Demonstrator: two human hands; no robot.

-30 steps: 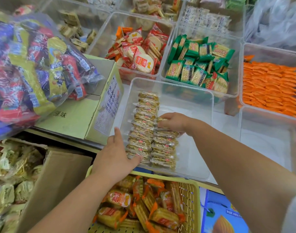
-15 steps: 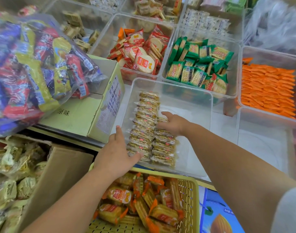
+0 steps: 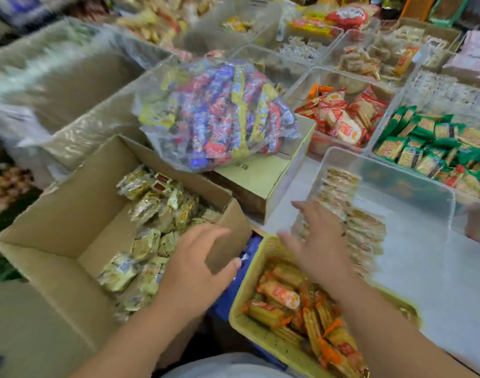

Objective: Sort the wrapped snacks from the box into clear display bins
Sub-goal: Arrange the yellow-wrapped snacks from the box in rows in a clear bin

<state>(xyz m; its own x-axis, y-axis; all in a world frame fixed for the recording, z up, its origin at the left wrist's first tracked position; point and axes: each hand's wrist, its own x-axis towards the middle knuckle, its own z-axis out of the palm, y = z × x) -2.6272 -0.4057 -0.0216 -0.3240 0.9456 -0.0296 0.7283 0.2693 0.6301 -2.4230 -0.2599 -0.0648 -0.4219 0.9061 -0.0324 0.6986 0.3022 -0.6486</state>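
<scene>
The picture is smeared by motion, worst along the left edge and the far rows, so most far packets cannot be told apart. Both hands are blurred too. The left hand [image 3: 195, 268] hangs over the near right corner of the box [image 3: 67, 214], fingers spread and slightly curled, nothing in it. The right hand [image 3: 319, 241] is also spread wide and holds nothing; it lies over the near left wall of the clear bin [image 3: 397, 170] and hides part of the snacks there.

The box stands open at the left, its near side cut off by the left arm. A loose heap of yellow-green wrapped snacks [image 3: 154, 227] fills its right half; they are too jumbled and blurred to count. In the bin, two rows of stacked packets [image 3: 361, 227] run along the left side, the rest of its floor bare.

A yellow basket [image 3: 249, 290] of orange-ended packs sits below the right hand, its near end hidden by the right forearm. A bag of sweets [image 3: 217, 113] rests on a closed green carton [image 3: 263, 178] between box and bin. Behind the bin stand a bin of red packs [image 3: 342, 118] and a bin of green packs [image 3: 435, 143]. The counter [image 3: 438, 282] shows pale at the right.
</scene>
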